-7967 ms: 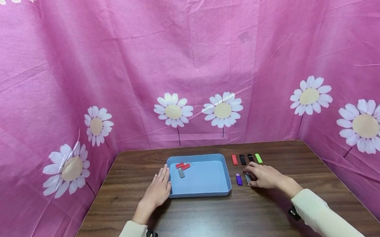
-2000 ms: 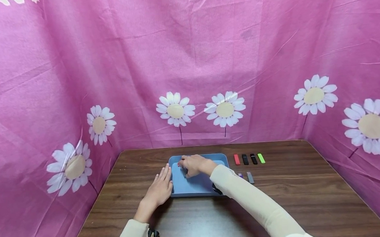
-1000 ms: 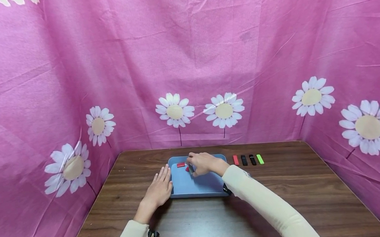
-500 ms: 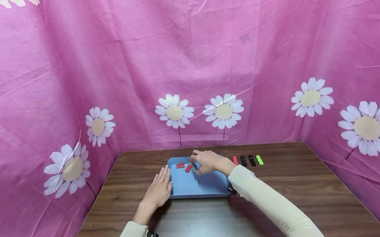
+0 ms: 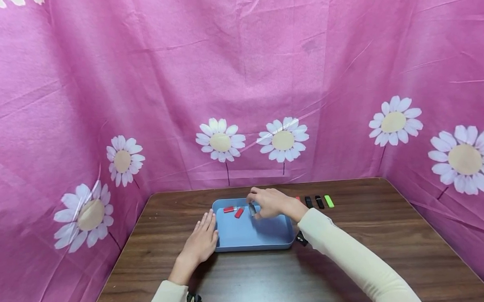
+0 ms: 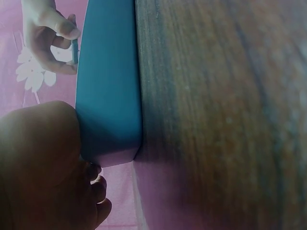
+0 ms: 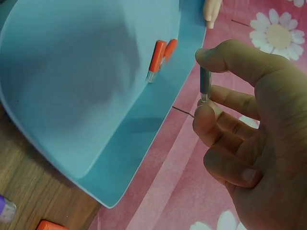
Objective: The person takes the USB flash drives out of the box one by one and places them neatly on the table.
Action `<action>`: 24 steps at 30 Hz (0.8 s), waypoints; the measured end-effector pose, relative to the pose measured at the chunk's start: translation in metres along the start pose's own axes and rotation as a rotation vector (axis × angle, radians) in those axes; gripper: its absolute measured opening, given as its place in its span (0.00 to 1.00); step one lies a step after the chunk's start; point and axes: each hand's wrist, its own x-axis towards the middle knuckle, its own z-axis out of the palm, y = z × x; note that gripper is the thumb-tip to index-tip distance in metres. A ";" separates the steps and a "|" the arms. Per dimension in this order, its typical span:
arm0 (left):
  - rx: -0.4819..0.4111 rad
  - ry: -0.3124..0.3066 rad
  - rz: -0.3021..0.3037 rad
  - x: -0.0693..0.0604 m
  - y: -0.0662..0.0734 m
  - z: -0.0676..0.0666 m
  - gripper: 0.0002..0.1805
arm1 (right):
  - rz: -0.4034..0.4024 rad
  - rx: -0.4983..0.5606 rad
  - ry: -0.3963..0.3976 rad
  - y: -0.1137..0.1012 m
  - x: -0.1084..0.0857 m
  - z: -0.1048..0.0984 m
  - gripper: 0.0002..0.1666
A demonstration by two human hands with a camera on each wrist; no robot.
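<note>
Grasping a gray USB stick [image 7: 205, 82] between thumb and fingertips with the right hand [image 5: 273, 202], above the blue tray [image 5: 254, 247]. Resting the left hand [image 5: 200, 240], grip released, at the tray's left wall; unable to confirm firmness of contact. Could lose the stick through a shallow pinch, dropping it against two red sticks [image 5: 239, 213]. Unable to see most of another red stick [image 5: 298, 198] on the desk [image 5: 264, 280], behind the right wrist, or all of a purple stick [image 7: 5, 209], cut off at the frame edge.

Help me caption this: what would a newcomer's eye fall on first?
Probably the pink cloth with its big white daisies, spread behind the table. Next, the blue tray on the table, with two red USB sticks inside, and the right hand above it, pinching a gray stick.
</note>
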 end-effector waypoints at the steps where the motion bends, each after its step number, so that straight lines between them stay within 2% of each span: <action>1: 0.002 -0.001 0.000 0.000 0.000 0.000 0.32 | 0.001 -0.002 0.003 0.001 -0.001 -0.001 0.31; 24: -0.019 0.004 0.005 -0.001 0.002 -0.002 0.32 | 0.025 -0.003 0.048 0.021 -0.028 -0.015 0.29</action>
